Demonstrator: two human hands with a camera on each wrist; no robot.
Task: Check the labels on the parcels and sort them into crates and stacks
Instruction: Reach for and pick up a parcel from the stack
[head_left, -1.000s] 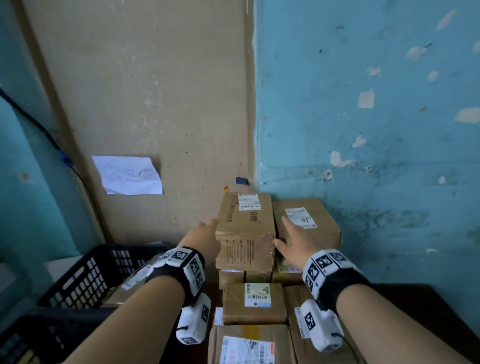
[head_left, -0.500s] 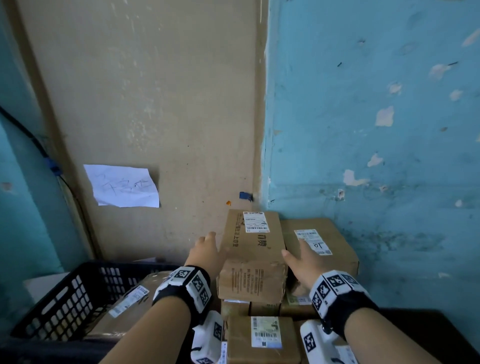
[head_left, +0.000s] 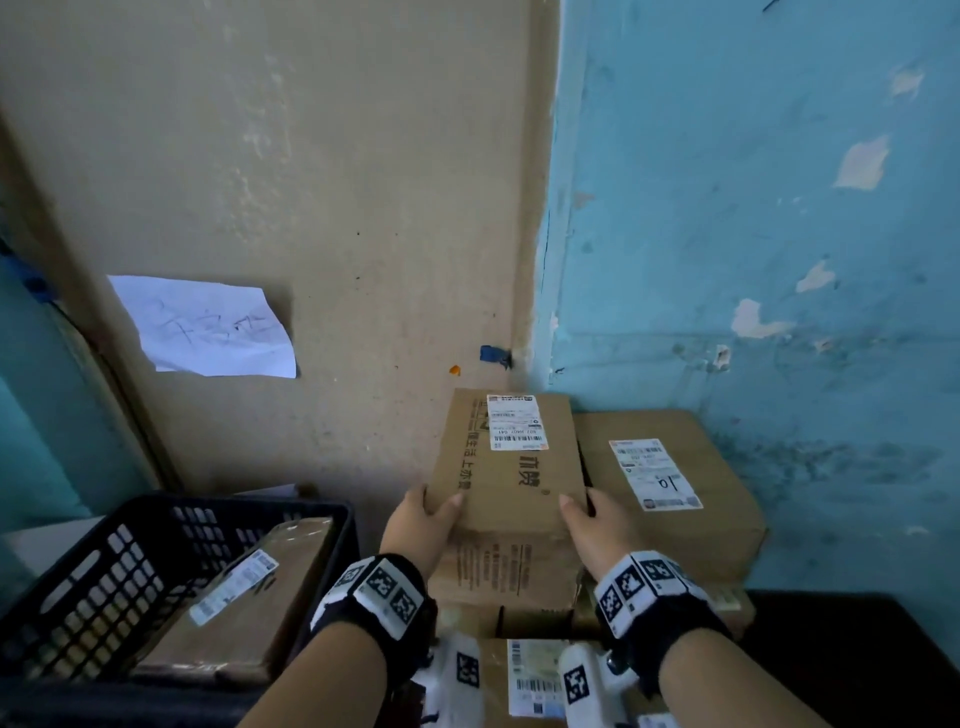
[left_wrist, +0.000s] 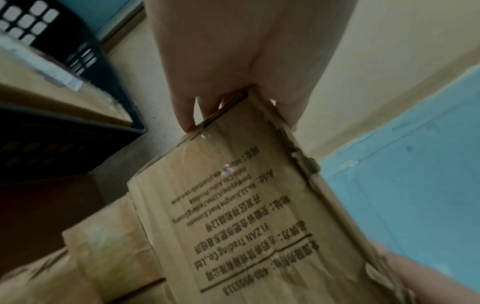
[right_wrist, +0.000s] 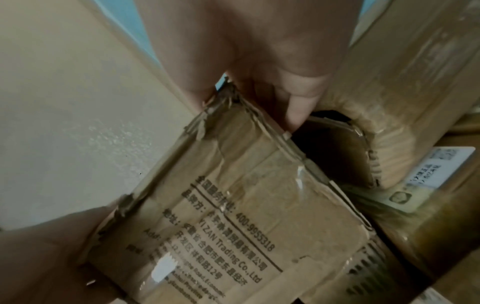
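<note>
While you look down from your head, your left hand (head_left: 423, 525) and right hand (head_left: 597, 522) grip the top box (head_left: 511, 467) on the corner stack. One parcel (head_left: 244, 587) lies in the crate (head_left: 67, 566); many wait. Both wrist views show fingers curled round its corners.

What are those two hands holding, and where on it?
Both grip one cardboard parcel: left hand on its near left corner, right hand on its near right corner.
</note>
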